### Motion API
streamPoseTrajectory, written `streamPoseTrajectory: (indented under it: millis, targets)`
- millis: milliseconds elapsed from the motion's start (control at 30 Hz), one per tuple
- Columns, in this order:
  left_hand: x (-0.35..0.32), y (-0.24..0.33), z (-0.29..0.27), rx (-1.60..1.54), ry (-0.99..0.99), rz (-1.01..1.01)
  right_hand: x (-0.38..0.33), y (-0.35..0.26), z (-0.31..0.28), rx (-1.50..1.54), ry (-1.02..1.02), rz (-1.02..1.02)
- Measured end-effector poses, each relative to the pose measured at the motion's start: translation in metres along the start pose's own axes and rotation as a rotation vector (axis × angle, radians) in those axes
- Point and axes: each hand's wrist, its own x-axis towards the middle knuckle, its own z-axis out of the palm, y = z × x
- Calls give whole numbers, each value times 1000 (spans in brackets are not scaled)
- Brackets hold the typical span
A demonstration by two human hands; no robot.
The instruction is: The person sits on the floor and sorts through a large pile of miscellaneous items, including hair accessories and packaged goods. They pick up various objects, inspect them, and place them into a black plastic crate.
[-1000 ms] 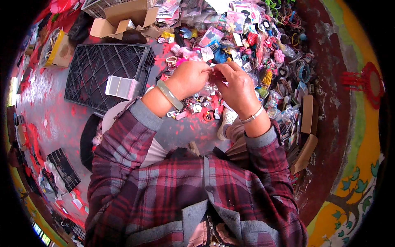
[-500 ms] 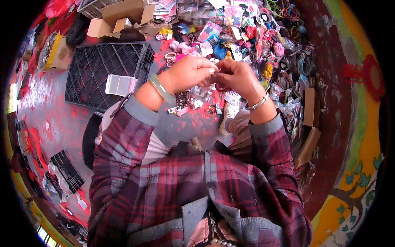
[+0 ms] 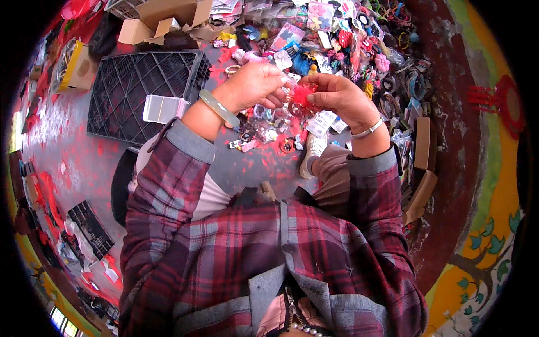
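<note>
A small red fluffy ornament point(image 3: 302, 94), frilled and shiny at its edges, sits between the thumb and fingers of my right hand point(image 3: 343, 102). Just left of it, my left hand point(image 3: 252, 89) has its thumb and forefinger pinched together, the other fingers curled below. Something clear, perhaps plastic film, shows by those fingertips, but I cannot make it out. Under the hands lies a loose spread of small trinkets point(image 3: 264, 129), partly covered by my fingers. White cards point(image 3: 321, 123) with print rest near my right wrist.
A black plastic crate point(image 3: 135, 95) lies to the left, a clear lidless box point(image 3: 163, 108) on its near corner. An opened cardboard box point(image 3: 168, 17) stands behind. Heaped hair accessories and packets point(image 3: 348, 45) fill the far right. My white shoe point(image 3: 314, 150) is close below.
My hands have drawn slightly apart, the right one moving rightward. The red fluffy ornament now shows between them, and white cards have come into sight below.
</note>
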Motion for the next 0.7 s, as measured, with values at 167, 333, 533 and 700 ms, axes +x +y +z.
streamPoseTrajectory:
  millis: [167, 333, 533, 700]
  targets:
    - [0, -3, 2, 80, 7, 90, 2, -7, 6, -5, -96, 60]
    - [-1, -2, 4, 127, -1, 155, 5, 0, 8, -66, -80, 43]
    - [-5, 6, 10, 130, 23, 214, 3, -4, 14, -158, -32, 103]
    - [5, -5, 11, 216, -15, 464, 14, 19, 6, -64, -56, 105]
